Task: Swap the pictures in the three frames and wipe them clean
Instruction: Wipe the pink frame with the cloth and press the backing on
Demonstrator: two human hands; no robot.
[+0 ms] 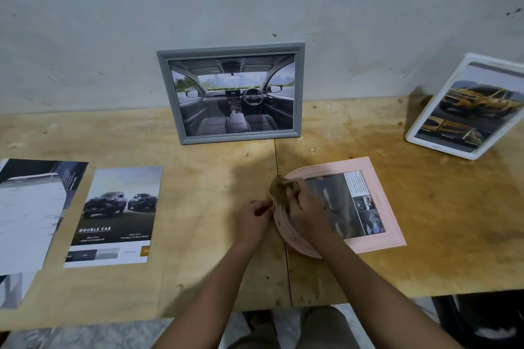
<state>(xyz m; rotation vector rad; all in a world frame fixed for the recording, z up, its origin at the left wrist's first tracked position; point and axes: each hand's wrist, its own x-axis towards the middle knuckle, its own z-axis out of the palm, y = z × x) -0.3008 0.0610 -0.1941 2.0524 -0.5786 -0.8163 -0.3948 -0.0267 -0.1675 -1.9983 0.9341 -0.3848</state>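
Pink frame [381,201] lies flat; grey frame [238,137] and white frame [438,99] stand tilted behind it.

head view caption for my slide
Right hand wipes the pink frame with a brown cloth; left hand holds its edge.

Place: plain workroom or workshop.
Bench: raw plywood tabletop [425,207], stained, seam down middle.
Far side: bare grey wall [113,22], scuffed.

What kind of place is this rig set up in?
Probably a makeshift workroom or workshop. Bare stained plywood table against a scuffed grey wall; loose car brochure pages lie on it. Right hand holds a cloth on the pink frame; left hand pinches its edge.
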